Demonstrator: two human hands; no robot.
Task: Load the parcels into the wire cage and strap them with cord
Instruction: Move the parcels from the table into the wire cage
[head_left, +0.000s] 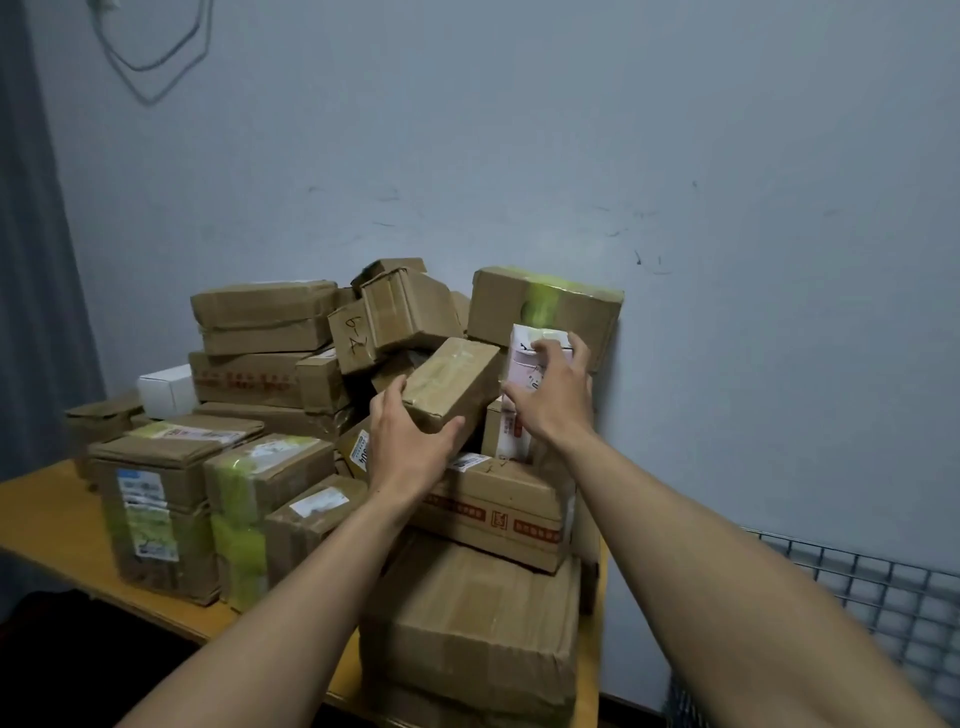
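A pile of brown cardboard parcels covers the wooden table (47, 512) against the wall. My left hand (410, 439) grips the near end of a long taped brown parcel (454, 379) that tilts up out of the heap. My right hand (553, 395) holds an upright white and pink box (522, 364) just to its right, fingers curled over its top and side. The wire cage (862, 587) shows only as a grey mesh edge at the lower right, below the table's level.
A big box with green tape (545, 306) stands behind my right hand at the wall. Tall taped boxes (156, 509) stand at the table's front left, a small white box (166, 389) behind them. A large flat carton (478, 618) lies at the near edge.
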